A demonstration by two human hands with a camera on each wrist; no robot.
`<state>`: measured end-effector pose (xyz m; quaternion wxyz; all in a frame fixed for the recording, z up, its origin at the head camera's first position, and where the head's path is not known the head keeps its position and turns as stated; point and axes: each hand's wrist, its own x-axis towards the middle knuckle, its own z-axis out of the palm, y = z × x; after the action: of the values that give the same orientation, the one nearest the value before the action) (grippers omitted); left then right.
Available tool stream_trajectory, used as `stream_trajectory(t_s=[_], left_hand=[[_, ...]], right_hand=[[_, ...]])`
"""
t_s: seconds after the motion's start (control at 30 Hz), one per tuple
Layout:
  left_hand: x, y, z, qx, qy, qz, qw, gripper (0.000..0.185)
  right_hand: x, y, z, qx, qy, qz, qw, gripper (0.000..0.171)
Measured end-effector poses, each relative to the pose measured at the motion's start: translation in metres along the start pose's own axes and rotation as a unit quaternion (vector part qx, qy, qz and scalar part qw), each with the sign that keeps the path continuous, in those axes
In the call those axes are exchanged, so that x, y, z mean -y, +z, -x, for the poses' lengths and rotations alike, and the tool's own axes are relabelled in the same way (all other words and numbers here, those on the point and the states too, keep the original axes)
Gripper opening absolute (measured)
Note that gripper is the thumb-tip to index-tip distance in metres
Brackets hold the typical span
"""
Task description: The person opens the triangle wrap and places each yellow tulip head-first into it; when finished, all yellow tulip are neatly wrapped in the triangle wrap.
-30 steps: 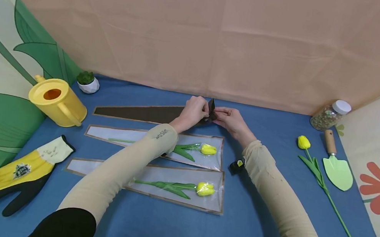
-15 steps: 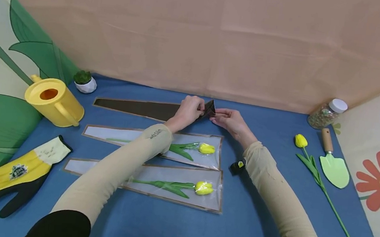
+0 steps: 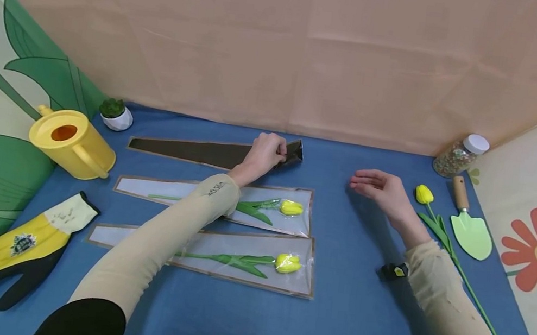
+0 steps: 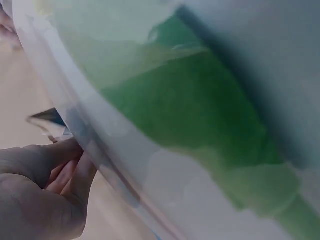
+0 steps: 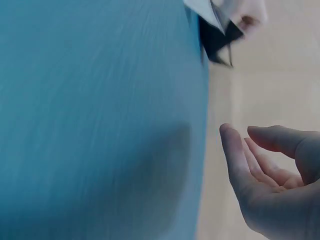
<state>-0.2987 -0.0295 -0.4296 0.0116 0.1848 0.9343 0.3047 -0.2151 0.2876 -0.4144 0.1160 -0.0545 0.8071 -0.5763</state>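
Note:
At the back of the table my left hand (image 3: 264, 155) pinches the edge of a long, tapered, dark sleeve with a brown border (image 3: 191, 151), near its wide right end. That end is lifted and stands partly open. In the left wrist view the pinching fingers (image 4: 70, 175) show at the lower left. My right hand (image 3: 381, 190) hovers over the cloth to the right, thumb and fingers apart, holding nothing. Nearest to it is a single yellow tulip (image 3: 424, 193) with a long green stem. Two clear-fronted sleeves, an upper one (image 3: 241, 192) and a lower one (image 3: 305, 286), each hold a yellow tulip.
A green trowel (image 3: 470, 235) and a lidded jar (image 3: 460, 155) stand or lie at the right. On the left are a yellow watering can (image 3: 99, 144), a small potted succulent (image 3: 117, 114) and a yellow-black garden glove (image 3: 39, 242). Blue cloth (image 3: 331, 316) covers the table.
My right hand has let go of the dark sleeve's wide end and moved right, towards the single tulip. My left hand keeps its pinch on the sleeve, whose mouth looks wider.

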Motion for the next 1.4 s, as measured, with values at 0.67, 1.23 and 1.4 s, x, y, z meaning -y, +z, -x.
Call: stream_trajectory(t_s=[0.67,1.23,1.4], left_hand=[[0.004,-0.006,0.002,0.005,0.005,0.037,0.9993,0.005],[0.004,-0.001,0.006,0.010,0.010,0.036,0.9992,0.006],[0.003,-0.001,0.005,0.009,0.015,0.031,0.9994,0.006]], right_hand=[[-0.033,-0.110,0.126,-0.138,0.033,0.339,0.930,0.030],[-0.069,-0.119,0.154,-0.099,0.065,0.422,0.899,0.026],[-0.065,-0.118,0.152,-0.098,0.066,0.429,0.895,0.026]])
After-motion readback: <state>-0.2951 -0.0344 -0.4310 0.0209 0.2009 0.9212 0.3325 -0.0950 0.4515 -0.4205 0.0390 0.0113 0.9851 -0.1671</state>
